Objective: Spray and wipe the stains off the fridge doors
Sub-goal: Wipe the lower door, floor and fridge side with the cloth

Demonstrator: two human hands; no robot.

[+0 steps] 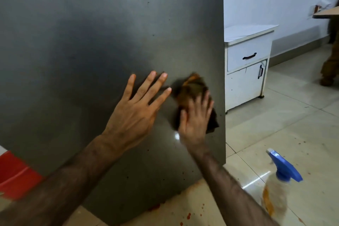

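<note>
Steel door: grey fridge door (88, 46) fills the left and centre of the view, with small dark specks scattered over it.
Left hand: left hand (134, 113) lies flat against the door, fingers (152, 82) straight and spread wide, holding nothing.
Right hand: right hand (194, 121) presses a cloth against the door near its right edge; fingers straight over the cloth, blurred.
Cloth: dark brown and orange cloth (190, 88) sits just right of the left fingertips, touching the door.
Bottle: spray bottle (277, 189) with a blue trigger head stands on the floor at lower right, well apart from both hands.
Floor: pale tiles (293, 124) with red spatters near the door's lower corner.
Cabinet: white cabinet (245, 71) with a drawer and black handles stands beyond the door against the wall.
Background: a person's legs (330, 64) at the far right edge.
</note>
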